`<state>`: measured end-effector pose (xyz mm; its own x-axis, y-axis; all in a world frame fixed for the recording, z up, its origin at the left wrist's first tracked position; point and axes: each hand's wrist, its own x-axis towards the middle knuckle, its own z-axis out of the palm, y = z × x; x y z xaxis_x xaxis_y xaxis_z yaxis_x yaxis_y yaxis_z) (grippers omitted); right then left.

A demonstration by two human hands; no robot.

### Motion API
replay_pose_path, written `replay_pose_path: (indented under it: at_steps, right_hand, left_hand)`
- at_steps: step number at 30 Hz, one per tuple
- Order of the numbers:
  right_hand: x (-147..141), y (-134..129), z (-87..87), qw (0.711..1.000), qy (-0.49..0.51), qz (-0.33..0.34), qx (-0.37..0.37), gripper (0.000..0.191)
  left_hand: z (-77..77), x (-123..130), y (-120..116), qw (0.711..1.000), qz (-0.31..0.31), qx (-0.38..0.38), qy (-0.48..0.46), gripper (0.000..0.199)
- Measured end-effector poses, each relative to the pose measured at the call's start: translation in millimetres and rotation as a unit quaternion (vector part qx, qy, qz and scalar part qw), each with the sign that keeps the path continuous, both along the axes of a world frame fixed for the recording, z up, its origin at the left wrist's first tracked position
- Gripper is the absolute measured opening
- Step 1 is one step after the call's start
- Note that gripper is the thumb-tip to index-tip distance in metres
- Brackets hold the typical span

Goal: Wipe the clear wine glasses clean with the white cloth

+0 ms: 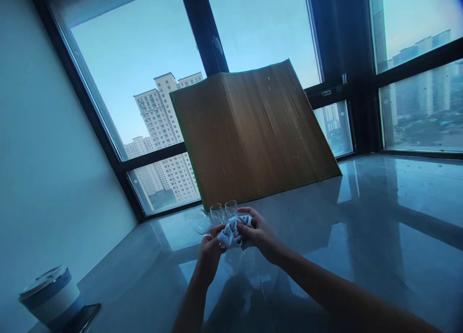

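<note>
A crumpled pale cloth [231, 230] is bunched between my two hands, above the shiny floor. My left hand [210, 251] is closed at the cloth's left side. From the right, my right hand [259, 232] grips it, the thumb pressing on top. Whether something lies inside the folds is hidden. Just beyond my fingers stand two small clear drinking glasses, a left one [216, 211] and a right one [230, 207]. Left of them is a faint, transparent, rounded shape [200, 223], perhaps another glass; its outline is too dim to tell.
A large brown woven mat [253, 135] with green edging leans against the dark-framed windows behind the glasses. At the lower left, a blue-and-white striped round container [54, 297] sits by a dark flat object [89, 318]. A pale wall [65, 145] rises on the left.
</note>
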<state>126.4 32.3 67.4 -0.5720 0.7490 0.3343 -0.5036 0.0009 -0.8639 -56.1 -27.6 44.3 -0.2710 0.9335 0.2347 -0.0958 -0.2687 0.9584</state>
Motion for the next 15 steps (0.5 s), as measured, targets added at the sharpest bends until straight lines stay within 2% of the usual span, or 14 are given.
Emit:
replay_pose_path:
  at_steps: [3, 5, 7, 11, 15]
  right_hand:
    - [-1, 1, -1.3, 1.0, 0.014, 0.023, -0.007, 0.075]
    - [-2, 0, -2.3, 0.998, 0.019, 0.051, 0.0, 0.08]
    - [-2, -2, -2.5, 0.997, 0.016, 0.07, 0.004, 0.084]
    - [-1, -6, -1.0, 0.993, 0.003, 0.113, 0.017, 0.092]
    - [1, -7, -0.3, 0.991, 0.0, 0.128, 0.028, 0.098]
  left_hand:
    - [-6.1, 5, -2, 0.998, 0.004, -0.032, 0.045, 0.069]
    - [-8.0, 11, -6, 0.996, -0.014, -0.029, 0.081, 0.079]
    - [-8.4, 16, -10, 0.994, -0.024, -0.003, 0.109, 0.079]
    - [-8.0, 21, -14, 0.985, -0.007, 0.072, 0.154, 0.077]
    - [-8.3, 20, -14, 0.976, -0.023, 0.087, 0.197, 0.082]
